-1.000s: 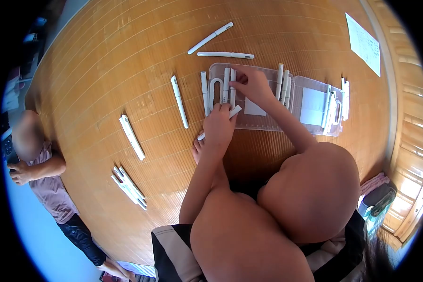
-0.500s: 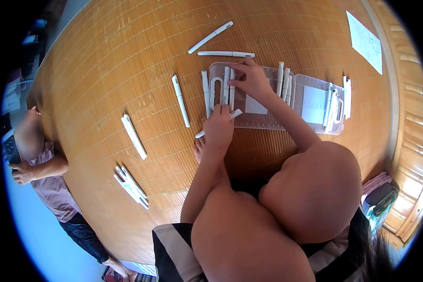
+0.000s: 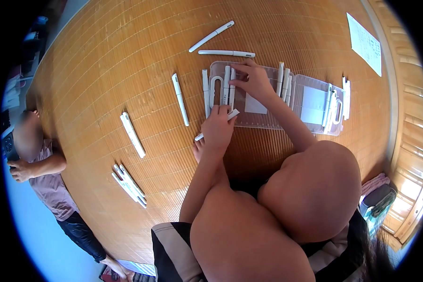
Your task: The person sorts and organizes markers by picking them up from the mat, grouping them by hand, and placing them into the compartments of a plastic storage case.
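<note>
An open clear plastic case [image 3: 272,123] lies on the woven mat, with white pens in both halves. My left hand [image 3: 218,126] is at its lower left edge, fingers closed on a white pen [image 3: 233,113] that sticks out on both sides of the hand. Its fingertips also touch the lower ends of the upright pens. My right hand [image 3: 253,80] reaches over the case, with thumb and fingers at the upper part of a white marker [image 3: 232,89]. Beside it stands another marker [image 3: 226,87], next to the white case handle [image 3: 215,94].
Loose white pens lie on the mat [image 3: 94,94], among them a single pen [image 3: 180,99] and a bunch [image 3: 129,185] at lower left. A written paper sheet [image 3: 364,44] is at upper right. Another person [image 3: 51,181] lies at the left edge, holding a dark device.
My right fingers have closed in slightly on the marker's upper part. My left hand stays nearly in place with its pen, and the view has shifted a little.
</note>
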Demonstrator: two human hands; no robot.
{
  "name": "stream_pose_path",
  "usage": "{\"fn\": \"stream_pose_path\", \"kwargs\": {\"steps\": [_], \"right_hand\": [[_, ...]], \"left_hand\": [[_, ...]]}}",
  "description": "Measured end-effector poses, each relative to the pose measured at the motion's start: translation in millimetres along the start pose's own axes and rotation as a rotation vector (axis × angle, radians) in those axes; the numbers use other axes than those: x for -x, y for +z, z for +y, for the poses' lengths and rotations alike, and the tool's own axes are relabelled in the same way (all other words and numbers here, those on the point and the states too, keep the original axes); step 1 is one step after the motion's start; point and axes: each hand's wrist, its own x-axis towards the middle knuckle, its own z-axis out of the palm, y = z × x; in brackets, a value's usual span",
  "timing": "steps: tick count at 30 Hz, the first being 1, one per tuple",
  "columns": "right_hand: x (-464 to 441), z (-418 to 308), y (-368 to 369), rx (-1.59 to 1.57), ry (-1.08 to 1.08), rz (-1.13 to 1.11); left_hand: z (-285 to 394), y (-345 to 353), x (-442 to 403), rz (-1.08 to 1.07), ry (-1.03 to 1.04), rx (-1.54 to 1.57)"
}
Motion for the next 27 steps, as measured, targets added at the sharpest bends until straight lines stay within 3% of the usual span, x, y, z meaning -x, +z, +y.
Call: {"fn": "stream_pose_path", "kwargs": {"steps": [15,27], "right_hand": [[1,-2,-9,-0.069,0.113,-0.107],[1,-4,-7,-0.021,0.095,-0.066]], "left_hand": [[1,-1,-2,-0.004,-0.003,0.000],[0,-2,-2,-0.018,0.005,-0.009]]}}
